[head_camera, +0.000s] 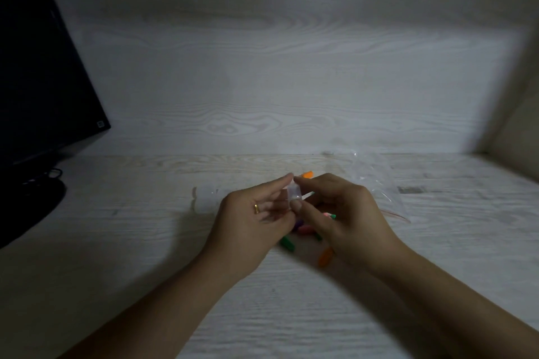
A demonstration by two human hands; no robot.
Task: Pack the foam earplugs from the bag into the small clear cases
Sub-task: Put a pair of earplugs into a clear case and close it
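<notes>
one small clear case is held up between two hands over a scatter of foam earplugs.

about six loose earplugs can be counted on the table: two orange, two green, one pink, one purple, partly hidden. the clear bag lies flat to the right, its contents unclear. the case is pinched by fingertips of the left hand and by thumb and forefinger of the right hand; its contents cannot be told.
</notes>
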